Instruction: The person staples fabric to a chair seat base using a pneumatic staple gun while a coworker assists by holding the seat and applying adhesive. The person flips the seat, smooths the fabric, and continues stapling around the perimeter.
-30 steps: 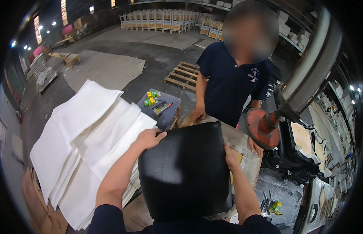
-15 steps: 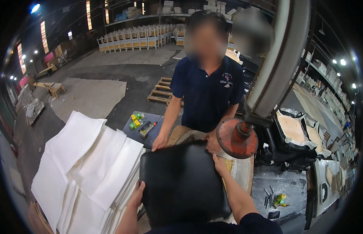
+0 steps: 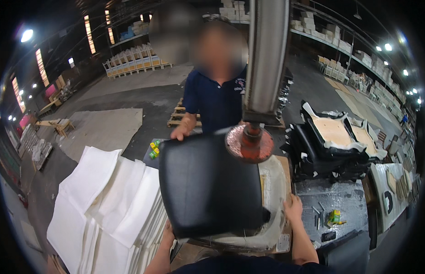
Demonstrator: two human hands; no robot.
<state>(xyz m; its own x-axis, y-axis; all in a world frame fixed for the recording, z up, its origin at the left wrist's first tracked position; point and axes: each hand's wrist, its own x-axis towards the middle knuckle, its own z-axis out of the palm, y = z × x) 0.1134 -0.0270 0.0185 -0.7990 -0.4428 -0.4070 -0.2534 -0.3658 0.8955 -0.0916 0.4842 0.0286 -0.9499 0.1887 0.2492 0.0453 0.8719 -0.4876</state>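
A black upholstered seat cushion (image 3: 208, 185) lies flat on the worktable (image 3: 347, 201), over a white foam pad (image 3: 274, 182), under a round orange press disc (image 3: 249, 144) on a grey column (image 3: 266, 59). The left hand (image 3: 168, 232) grips the cushion's near left corner, fingers hidden beneath. The right hand (image 3: 293, 210) rests curled at the near right corner, on the foam edge. A co-worker's hand (image 3: 181, 132) holds the far edge. Stacked white foam sheets (image 3: 107, 201) lie left; upturned black seats (image 3: 333, 146) pile right.
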